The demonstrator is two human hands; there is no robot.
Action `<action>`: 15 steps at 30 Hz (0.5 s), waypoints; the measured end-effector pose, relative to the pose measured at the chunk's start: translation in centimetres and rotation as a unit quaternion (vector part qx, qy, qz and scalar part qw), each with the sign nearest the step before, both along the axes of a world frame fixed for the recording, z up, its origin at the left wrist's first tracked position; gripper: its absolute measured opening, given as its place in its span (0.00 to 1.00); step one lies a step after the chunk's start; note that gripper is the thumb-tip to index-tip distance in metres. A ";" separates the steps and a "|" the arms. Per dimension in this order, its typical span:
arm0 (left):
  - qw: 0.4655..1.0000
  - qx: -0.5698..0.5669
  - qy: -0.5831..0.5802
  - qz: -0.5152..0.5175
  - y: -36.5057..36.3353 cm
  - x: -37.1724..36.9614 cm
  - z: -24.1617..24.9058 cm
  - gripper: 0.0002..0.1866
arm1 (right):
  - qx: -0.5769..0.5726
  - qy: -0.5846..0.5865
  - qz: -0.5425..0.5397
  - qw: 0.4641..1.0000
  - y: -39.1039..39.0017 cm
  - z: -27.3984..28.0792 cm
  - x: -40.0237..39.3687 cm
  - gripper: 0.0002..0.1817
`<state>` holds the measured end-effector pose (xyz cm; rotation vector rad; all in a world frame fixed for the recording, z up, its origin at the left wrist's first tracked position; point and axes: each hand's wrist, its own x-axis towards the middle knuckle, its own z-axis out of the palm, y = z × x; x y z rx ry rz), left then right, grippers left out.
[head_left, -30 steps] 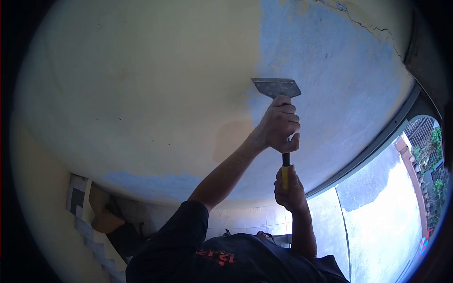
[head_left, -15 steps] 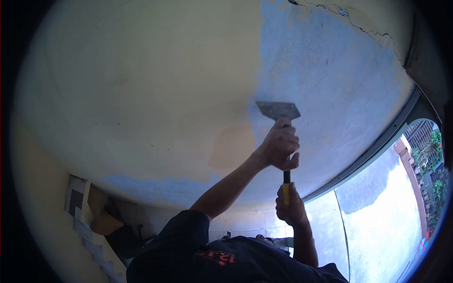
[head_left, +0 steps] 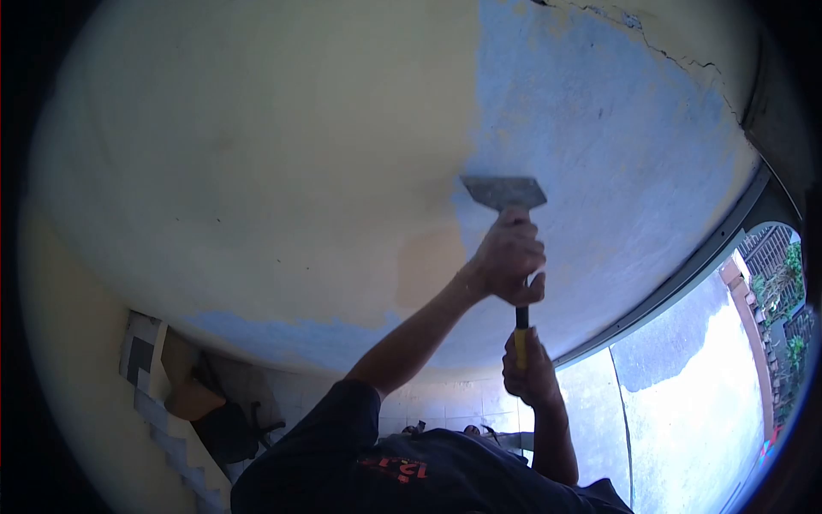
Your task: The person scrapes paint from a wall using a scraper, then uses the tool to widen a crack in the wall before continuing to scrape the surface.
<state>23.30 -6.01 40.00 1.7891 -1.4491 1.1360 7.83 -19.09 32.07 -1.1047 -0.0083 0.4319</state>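
Note:
A scraper with a wide metal blade (head_left: 503, 192) and a black-and-yellow handle (head_left: 520, 330) is pressed flat against the wall (head_left: 257, 171), at the border between cream paint and a blue area (head_left: 599, 146). My left hand (head_left: 509, 257) grips the shaft just below the blade, its arm coming up from the lower left. Below it, my right hand (head_left: 535, 370) is closed around the yellow end of the handle. A tan patch (head_left: 428, 261) shows on the wall left of my left wrist.
A crack (head_left: 676, 53) runs across the wall's upper right. A dark frame edge (head_left: 685, 274) borders bright ground (head_left: 693, 403) at the right. Tiled steps (head_left: 158, 411) and a dark bag (head_left: 227, 428) sit at the lower left.
The blade slid down the wall from its higher spot a second ago, then edged slightly back up. Both hands moved with it. The tan patch looks larger.

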 end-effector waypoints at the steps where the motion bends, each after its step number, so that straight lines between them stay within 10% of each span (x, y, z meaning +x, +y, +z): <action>1: 1.000 -0.006 -0.019 0.003 0.0 0.1 0.9 0.10 | -0.025 -0.022 -0.004 0.999 0.0 1.3 0.4 0.30; 15: 0.999 -0.014 -0.033 0.008 -0.4 0.2 3.0 0.12 | 0.003 -0.006 -0.011 1.000 0.1 3.1 0.4 0.27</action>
